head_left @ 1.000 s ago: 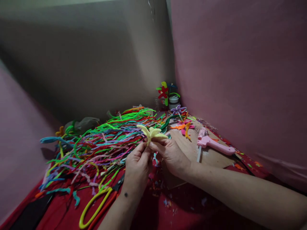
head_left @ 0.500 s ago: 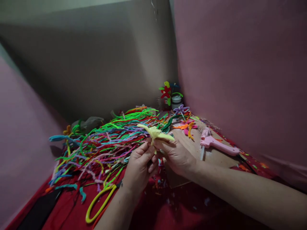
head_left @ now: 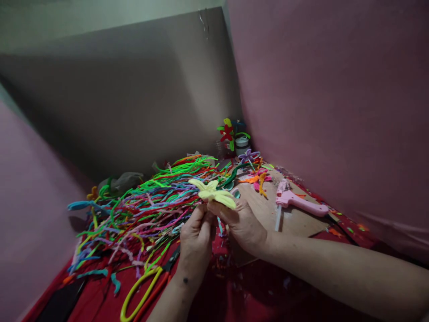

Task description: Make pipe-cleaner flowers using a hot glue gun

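Note:
A pale yellow pipe-cleaner flower (head_left: 212, 193) with long petals is held up in front of me between both hands. My left hand (head_left: 197, 235) pinches it from below, at its base, which the fingers hide. My right hand (head_left: 243, 221) grips the base too, its thumb and fingertips just under the right-hand petal. Behind the flower spreads a heap of colourful pipe cleaners (head_left: 161, 192). Scissors (head_left: 142, 288) with yellow and red handles lie beside my left wrist, partly covered by the forearm.
A pink glue gun (head_left: 300, 203) rests on a brown board (head_left: 259, 208) at the right, its cord trailing off. Orange and pink flower pieces (head_left: 259, 181), a purple flower (head_left: 248, 155) and a lidded cup (head_left: 242, 145) stand farther back. A dark flat object (head_left: 60, 302) lies front left on red cloth.
The yellow flower has turned and tipped, so its petals now face me more openly. Both hands have shifted their fingers at its base. The camera view has moved slightly.

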`<state>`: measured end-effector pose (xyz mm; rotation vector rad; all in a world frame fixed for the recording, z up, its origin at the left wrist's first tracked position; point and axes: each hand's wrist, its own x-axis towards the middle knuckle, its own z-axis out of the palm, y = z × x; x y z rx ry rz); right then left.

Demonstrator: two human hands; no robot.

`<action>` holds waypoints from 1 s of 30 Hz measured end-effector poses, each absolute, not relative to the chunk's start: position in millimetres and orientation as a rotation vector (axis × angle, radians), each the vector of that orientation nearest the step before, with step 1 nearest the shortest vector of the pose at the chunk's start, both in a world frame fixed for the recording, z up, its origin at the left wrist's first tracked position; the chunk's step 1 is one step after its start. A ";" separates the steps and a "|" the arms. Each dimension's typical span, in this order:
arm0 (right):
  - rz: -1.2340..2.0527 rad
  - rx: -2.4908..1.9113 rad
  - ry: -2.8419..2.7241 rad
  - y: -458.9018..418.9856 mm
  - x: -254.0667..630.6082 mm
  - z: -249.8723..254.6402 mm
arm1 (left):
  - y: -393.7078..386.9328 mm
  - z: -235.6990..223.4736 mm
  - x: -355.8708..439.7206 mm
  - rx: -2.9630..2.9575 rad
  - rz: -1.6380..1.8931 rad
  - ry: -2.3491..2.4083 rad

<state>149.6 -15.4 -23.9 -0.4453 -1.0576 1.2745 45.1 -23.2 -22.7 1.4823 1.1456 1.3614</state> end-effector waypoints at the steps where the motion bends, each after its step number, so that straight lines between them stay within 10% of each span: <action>1: 1.301 -0.454 -1.070 -15.9 149.5 -23.1 | -23.5 -20.2 45.1 1.397 1.324 1.073; 15: 1.329 -0.420 -1.067 -6.5 156.6 -23.6 | -14.3 -5.7 27.6 1.615 1.088 0.926; 22: 1.263 -0.454 -1.077 -9.4 155.2 -27.2 | -28.4 8.1 17.6 2.289 1.953 1.177; 30: 1.253 -0.428 -1.064 -18.4 153.1 -21.1 | -33.7 5.8 17.1 2.822 1.949 1.169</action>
